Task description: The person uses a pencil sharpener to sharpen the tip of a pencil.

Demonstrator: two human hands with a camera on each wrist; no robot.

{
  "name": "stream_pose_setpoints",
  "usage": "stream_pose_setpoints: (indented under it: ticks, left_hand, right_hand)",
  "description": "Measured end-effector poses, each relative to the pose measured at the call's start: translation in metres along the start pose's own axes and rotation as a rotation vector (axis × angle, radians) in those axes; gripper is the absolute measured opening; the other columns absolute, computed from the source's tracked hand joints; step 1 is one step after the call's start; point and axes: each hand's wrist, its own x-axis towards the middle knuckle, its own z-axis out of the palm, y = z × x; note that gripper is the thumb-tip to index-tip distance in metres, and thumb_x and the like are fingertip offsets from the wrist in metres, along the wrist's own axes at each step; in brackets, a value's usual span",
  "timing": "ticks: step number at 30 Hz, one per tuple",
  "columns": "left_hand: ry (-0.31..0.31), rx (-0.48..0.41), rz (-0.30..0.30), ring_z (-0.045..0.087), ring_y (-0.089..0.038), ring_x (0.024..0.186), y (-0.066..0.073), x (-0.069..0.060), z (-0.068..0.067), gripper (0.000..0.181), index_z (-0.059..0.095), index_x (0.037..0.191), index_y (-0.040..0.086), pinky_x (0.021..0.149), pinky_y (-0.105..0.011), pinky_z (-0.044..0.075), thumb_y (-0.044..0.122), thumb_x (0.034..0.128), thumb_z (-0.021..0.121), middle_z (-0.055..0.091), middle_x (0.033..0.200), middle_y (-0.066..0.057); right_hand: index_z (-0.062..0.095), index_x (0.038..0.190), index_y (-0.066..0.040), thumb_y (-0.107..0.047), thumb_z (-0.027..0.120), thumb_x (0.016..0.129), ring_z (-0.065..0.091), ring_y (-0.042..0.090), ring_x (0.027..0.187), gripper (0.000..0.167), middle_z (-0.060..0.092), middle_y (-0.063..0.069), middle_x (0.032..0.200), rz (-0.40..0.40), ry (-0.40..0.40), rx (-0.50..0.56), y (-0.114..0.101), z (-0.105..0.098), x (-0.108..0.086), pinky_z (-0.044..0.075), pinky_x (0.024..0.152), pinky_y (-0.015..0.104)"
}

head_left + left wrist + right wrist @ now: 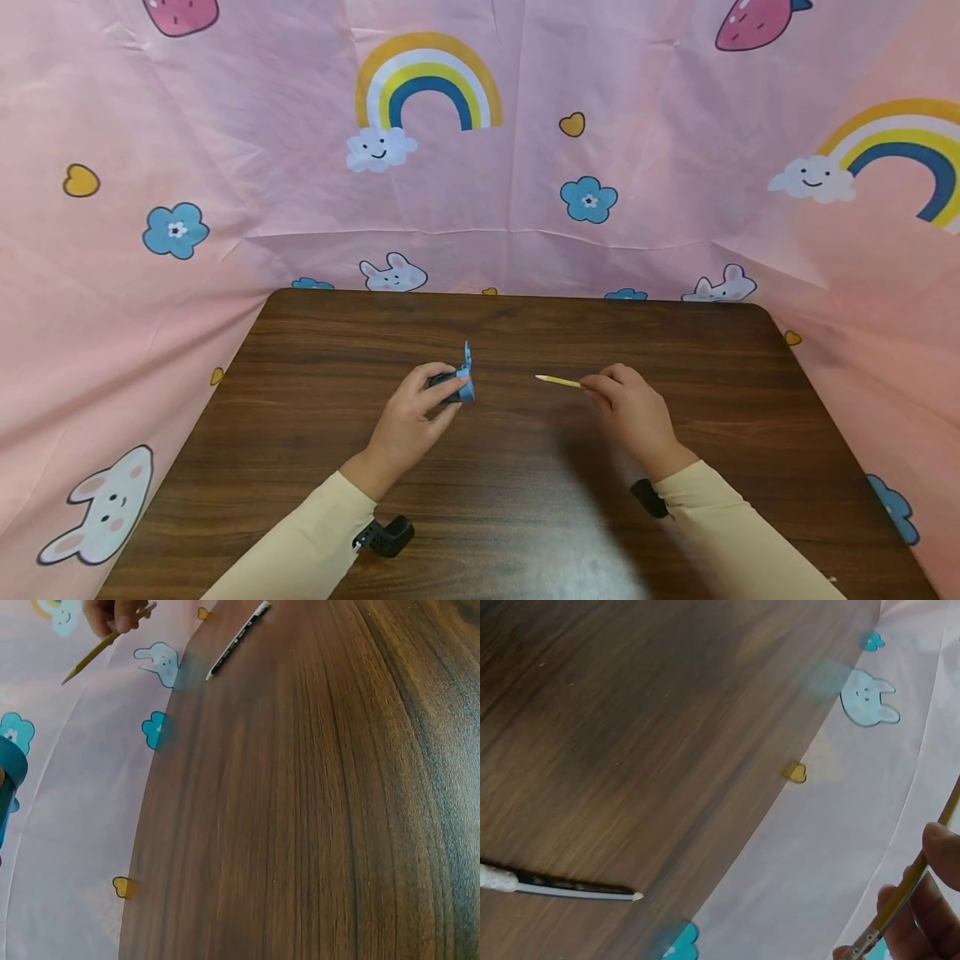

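My left hand point(408, 417) grips a small blue pencil sharpener point(465, 387) with a dark body, its blue flap standing raised. Only a blue part of the sharpener point(10, 763) shows at the edge of the left wrist view. Across from it, my right hand point(633, 412) pinches a yellow pencil point(559, 381) near one end, the pale tip pointing left at the sharpener. A gap separates pencil and sharpener. In the right wrist view the thumb and fingers point(939, 844) close round the pencil point(909, 889). Both hands are above the table.
A black-and-white pencil point(236, 641) lies on the brown wooden table point(495, 517); the right wrist view also shows it. Pink printed cloth point(300, 183) hangs behind and along both sides of the table. Dark wrist devices point(390, 536) sit at both cuffs.
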Motion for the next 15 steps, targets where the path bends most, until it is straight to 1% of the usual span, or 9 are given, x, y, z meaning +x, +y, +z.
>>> stream_pose_setpoints:
  ticks: [6, 9, 15]
  left_hand:
    - [-0.005, -0.007, -0.007, 0.061, -0.032, 0.1, 0.002, 0.002, 0.001, 0.043, 0.072, 0.11, 0.002, 0.081, -0.041, 0.056, -0.009, 0.0698, 0.081, 0.057, 0.113, -0.017]
    - [-0.016, -0.007, -0.019, 0.061, -0.029, 0.1, 0.003, 0.001, 0.002, 0.043, 0.072, 0.11, 0.002, 0.08, -0.04, 0.057, -0.009, 0.0696, 0.081, 0.057, 0.113, -0.016]
    - [-0.03, -0.036, -0.028, 0.061, -0.028, 0.102, 0.004, 0.0, 0.004, 0.044, 0.072, 0.111, 0.003, 0.079, -0.04, 0.057, -0.008, 0.0698, 0.081, 0.058, 0.114, -0.014]
  right_hand:
    - [0.075, 0.093, -0.012, -0.006, 0.078, 0.078, 0.055, 0.019, 0.074, 0.016, 0.058, 0.003, 0.085, -0.113, 0.047, -0.032, -0.008, 0.004, 0.006, 0.048, 0.052, 0.033]
    - [0.075, 0.093, -0.012, -0.006, 0.079, 0.078, 0.055, 0.019, 0.073, 0.017, 0.058, 0.003, 0.084, -0.148, 0.053, -0.044, -0.011, 0.006, 0.008, 0.048, 0.052, 0.031]
    - [0.075, 0.093, -0.012, -0.006, 0.08, 0.077, 0.054, 0.018, 0.072, 0.017, 0.058, 0.003, 0.084, -0.208, 0.06, -0.053, -0.019, 0.007, 0.012, 0.045, 0.05, 0.029]
